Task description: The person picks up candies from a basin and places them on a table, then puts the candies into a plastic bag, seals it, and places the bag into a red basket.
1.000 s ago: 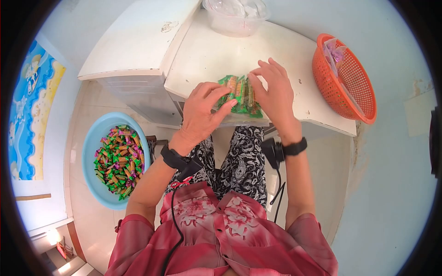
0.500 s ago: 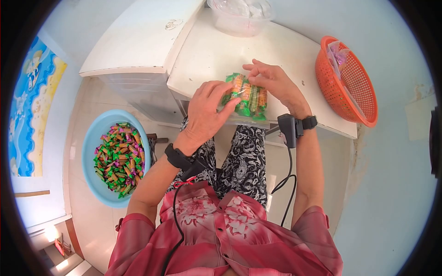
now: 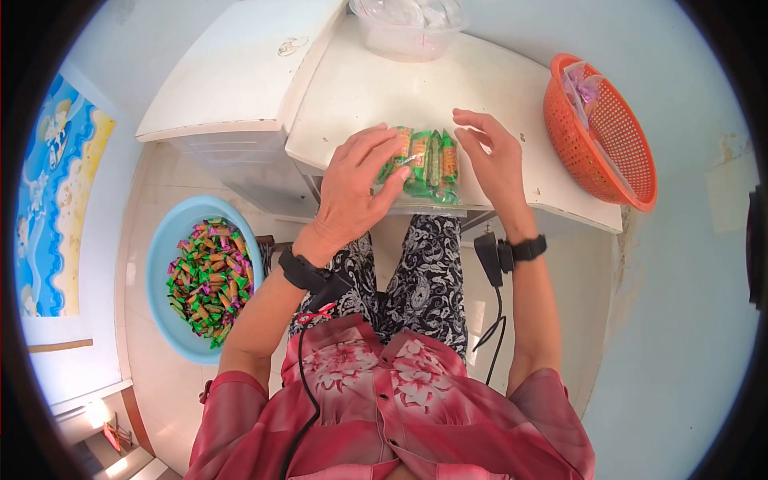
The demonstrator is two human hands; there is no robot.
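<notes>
A clear plastic bag (image 3: 432,170) with several green-and-orange wrapped snacks lies at the front edge of the white desk. My left hand (image 3: 357,178) rests against the bag's left side, its fingers apart and the thumb over the plastic. To the right of the bag is my right hand (image 3: 494,158), fingers spread, with nothing between them. Its fingertips are close to the bag's upper right corner but look apart from it.
A blue basin (image 3: 160,320) of green and purple wrapped snacks stands on the floor at left. An orange basket (image 3: 560,120) holding plastic bags leans at the desk's right. At the back sits a clear tub (image 3: 408,42). A higher white cabinet (image 3: 232,68) adjoins the desk.
My right hand has moved off the bag to the right and its fingers have opened out. My left hand remains at the bag's left side. The view has shifted slightly.
</notes>
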